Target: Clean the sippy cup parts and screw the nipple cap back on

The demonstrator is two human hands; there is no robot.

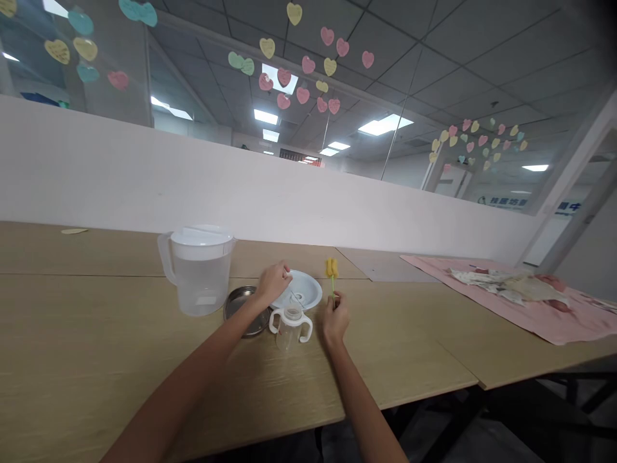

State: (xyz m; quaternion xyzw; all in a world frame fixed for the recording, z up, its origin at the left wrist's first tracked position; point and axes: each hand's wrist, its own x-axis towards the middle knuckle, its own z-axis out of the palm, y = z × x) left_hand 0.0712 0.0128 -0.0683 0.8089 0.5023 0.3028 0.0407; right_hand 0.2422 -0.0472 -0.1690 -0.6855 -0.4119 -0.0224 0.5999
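Observation:
My right hand is closed around the green stem of a small brush with a yellow, sponge-like head, held upright. My left hand is pinched closed above the near-left rim of a white bowl; what its fingers hold, if anything, I cannot make out. Between my forearms a clear baby bottle with two white handles stands without a lid, a thin straw-like line rising at its mouth. A round metal dish lies partly under my left wrist.
A lidded clear pitcher holding water stands at left, close to my left forearm. A pink cloth with crumpled items on it covers the right end of the wooden table. A white wall with glass above runs behind.

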